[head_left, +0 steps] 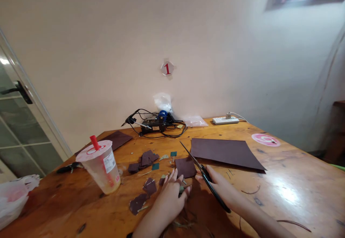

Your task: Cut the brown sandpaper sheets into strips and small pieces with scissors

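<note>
My right hand (214,182) holds black-handled scissors (206,177), their blades pointing up and left over the table. Under the tips of my left hand's fingers lies the edge of a small dark brown piece (185,167); my left hand (172,193) rests palm down with its fingers apart. Torn and cut brown scraps (147,159) are piled left of it, with more scraps (138,203) nearer me. Two small green pieces (155,166) lie among them. A large brown sheet (226,152) is flat beyond my right hand.
A lidded cup with a red straw (104,169) stands at the left, near a white plastic bag (16,198). At the back are a black device with cables (153,124) and a white power strip (225,120). A pink round disc (265,140) lies at the right.
</note>
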`<state>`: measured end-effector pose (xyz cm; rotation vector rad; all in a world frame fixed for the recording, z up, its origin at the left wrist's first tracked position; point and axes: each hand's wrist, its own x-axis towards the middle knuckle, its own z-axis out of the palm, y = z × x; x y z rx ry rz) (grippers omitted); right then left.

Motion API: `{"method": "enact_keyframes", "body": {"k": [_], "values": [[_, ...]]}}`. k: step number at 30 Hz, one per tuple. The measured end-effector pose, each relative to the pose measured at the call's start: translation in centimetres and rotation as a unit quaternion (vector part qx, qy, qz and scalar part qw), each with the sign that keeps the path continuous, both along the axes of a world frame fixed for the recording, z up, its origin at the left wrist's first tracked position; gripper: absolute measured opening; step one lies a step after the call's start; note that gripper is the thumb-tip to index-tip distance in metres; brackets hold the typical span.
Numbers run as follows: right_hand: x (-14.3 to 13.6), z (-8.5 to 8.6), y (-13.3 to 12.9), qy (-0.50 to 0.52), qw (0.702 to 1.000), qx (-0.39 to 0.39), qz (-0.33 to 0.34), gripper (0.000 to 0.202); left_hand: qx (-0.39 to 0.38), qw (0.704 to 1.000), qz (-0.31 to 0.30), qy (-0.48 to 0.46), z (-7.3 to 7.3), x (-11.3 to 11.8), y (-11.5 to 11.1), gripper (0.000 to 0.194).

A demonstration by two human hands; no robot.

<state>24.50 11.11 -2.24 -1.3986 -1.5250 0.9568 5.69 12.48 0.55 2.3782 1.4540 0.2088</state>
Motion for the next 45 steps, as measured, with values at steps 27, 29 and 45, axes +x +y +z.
{"method": "enact_keyframes", "body": {"k": [27,29,45], "values": [[-1.3,1.3,-1.0,0.131,0.98,0.109,-0.1,0.049,-0.223,0.787,0.111,-0.565,0.4,-0.3,1.4,0.054],[-1.2,1.4,-1.1,0.125,0.981,0.105,-0.108,0.046,-0.22,0.788,0.108,-0.565,0.9,-0.2,1.1,0.052],[-2.3,2.7,-2.2,0.138,0.981,0.107,-0.08,0.054,-0.217,0.78,0.041,-0.586,1.6,0.3,-1.2,0.046]]}}
